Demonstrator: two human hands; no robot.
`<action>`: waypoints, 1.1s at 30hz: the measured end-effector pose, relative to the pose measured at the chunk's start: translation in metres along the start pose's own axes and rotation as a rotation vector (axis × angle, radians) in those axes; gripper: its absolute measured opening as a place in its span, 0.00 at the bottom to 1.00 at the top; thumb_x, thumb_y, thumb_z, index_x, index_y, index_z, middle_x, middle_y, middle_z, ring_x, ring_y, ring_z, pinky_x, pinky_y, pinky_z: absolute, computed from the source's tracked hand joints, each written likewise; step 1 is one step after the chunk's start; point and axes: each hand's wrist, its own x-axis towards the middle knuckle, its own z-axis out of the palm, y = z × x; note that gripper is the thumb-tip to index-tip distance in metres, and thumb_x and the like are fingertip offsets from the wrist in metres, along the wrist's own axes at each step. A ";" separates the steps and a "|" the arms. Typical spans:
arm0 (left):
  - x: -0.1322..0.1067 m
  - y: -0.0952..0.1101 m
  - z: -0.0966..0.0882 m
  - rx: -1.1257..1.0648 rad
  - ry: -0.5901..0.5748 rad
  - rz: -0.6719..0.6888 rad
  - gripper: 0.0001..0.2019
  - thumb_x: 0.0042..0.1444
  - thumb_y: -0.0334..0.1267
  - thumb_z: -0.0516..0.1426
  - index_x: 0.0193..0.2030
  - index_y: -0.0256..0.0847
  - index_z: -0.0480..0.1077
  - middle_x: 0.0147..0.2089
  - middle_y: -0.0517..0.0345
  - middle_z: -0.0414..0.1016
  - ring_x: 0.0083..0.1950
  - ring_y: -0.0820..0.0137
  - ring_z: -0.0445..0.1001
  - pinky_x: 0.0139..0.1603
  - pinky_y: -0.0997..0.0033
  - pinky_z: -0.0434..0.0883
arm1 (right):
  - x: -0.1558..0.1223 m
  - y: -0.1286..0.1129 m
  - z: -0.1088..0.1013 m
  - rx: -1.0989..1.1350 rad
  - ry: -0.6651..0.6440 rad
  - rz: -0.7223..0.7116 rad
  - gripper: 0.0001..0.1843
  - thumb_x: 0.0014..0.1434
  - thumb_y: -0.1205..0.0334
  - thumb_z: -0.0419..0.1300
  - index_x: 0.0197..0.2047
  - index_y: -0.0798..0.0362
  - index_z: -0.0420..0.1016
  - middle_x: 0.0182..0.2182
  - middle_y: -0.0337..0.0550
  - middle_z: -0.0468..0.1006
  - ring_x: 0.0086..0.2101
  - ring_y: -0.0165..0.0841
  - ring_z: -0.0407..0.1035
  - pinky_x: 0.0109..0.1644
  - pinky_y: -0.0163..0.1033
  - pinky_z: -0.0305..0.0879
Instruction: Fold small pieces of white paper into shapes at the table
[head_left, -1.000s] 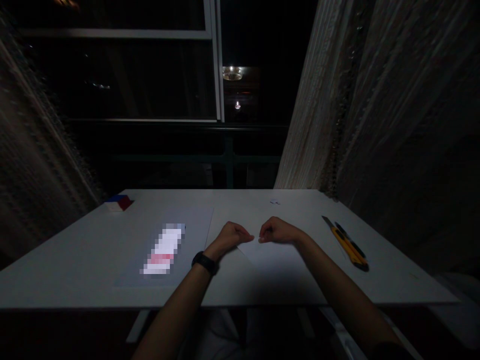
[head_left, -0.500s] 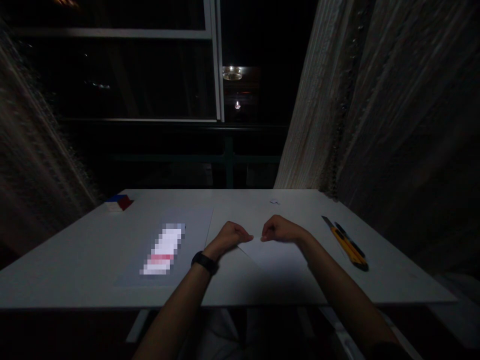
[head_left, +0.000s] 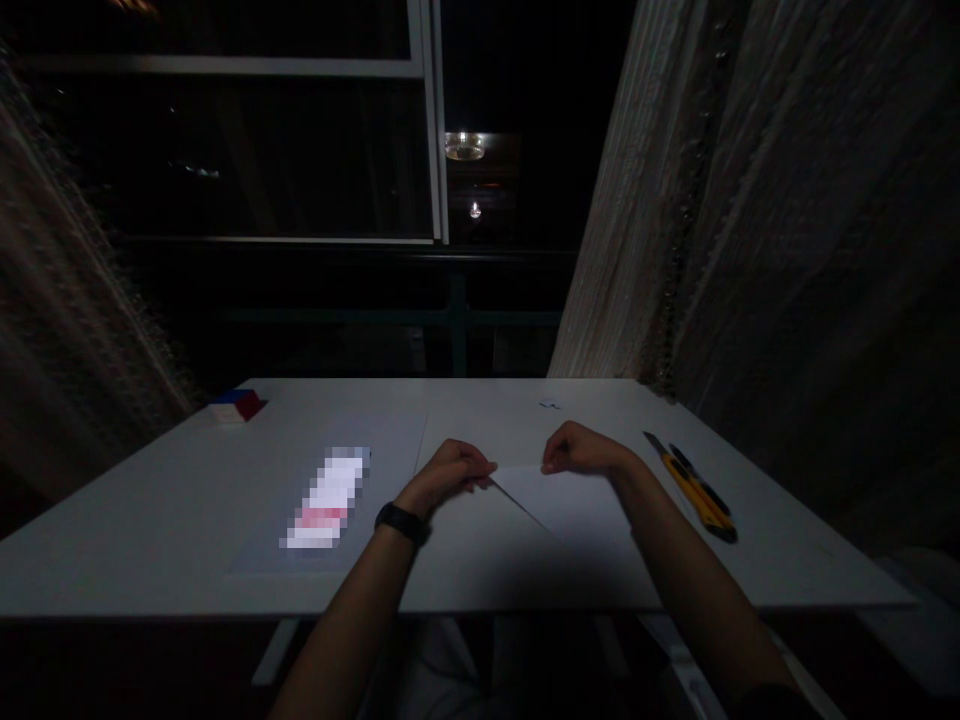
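Note:
A folded-looking sheet of white paper (head_left: 566, 500) lies at the middle of the table, a corner of it pointing toward me. My left hand (head_left: 454, 468), with a dark band on its wrist, pinches the paper's far left corner between thumb and fingers. Along the same far edge, my right hand (head_left: 581, 448) grips the paper in a pinch, its fingertips a short way from the left ones. The paper's left edge shows as a dark slanting line, slightly raised. Its right side is partly hidden behind my right forearm.
On the white table (head_left: 172, 520), a bright, pixelated phone-like screen (head_left: 328, 500) lies on another sheet (head_left: 401, 450) at left. A coloured puzzle cube (head_left: 236, 405) stands back left. To the right lie a yellow utility knife (head_left: 697, 495) and a dark pen (head_left: 701, 478). A small scrap (head_left: 550, 404) lies farther back.
My hands have moved apart along the paper's far edge, left hand to the left, right hand to the right and slightly up. The paper has shifted rightward and more of it shows.

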 end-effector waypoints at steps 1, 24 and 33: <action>-0.001 0.001 -0.001 -0.004 0.003 0.001 0.15 0.37 0.44 0.65 0.24 0.32 0.71 0.23 0.52 0.74 0.22 0.75 0.68 0.21 0.76 0.59 | -0.001 0.001 -0.001 0.001 0.001 0.000 0.14 0.39 0.55 0.65 0.25 0.59 0.78 0.19 0.41 0.74 0.22 0.29 0.64 0.28 0.33 0.58; 0.000 -0.001 -0.003 0.165 0.093 0.105 0.20 0.35 0.51 0.64 0.21 0.32 0.71 0.19 0.61 0.65 0.21 0.78 0.59 0.23 0.75 0.54 | 0.003 0.003 0.001 0.121 0.008 -0.027 0.17 0.39 0.52 0.65 0.24 0.60 0.77 0.19 0.41 0.73 0.22 0.28 0.63 0.28 0.34 0.57; 0.004 -0.004 -0.009 0.202 0.158 0.117 0.18 0.35 0.50 0.64 0.20 0.33 0.70 0.19 0.61 0.64 0.21 0.78 0.58 0.23 0.75 0.53 | -0.007 0.029 -0.020 0.171 0.045 0.064 0.18 0.37 0.52 0.65 0.22 0.60 0.74 0.17 0.37 0.68 0.21 0.26 0.59 0.27 0.34 0.54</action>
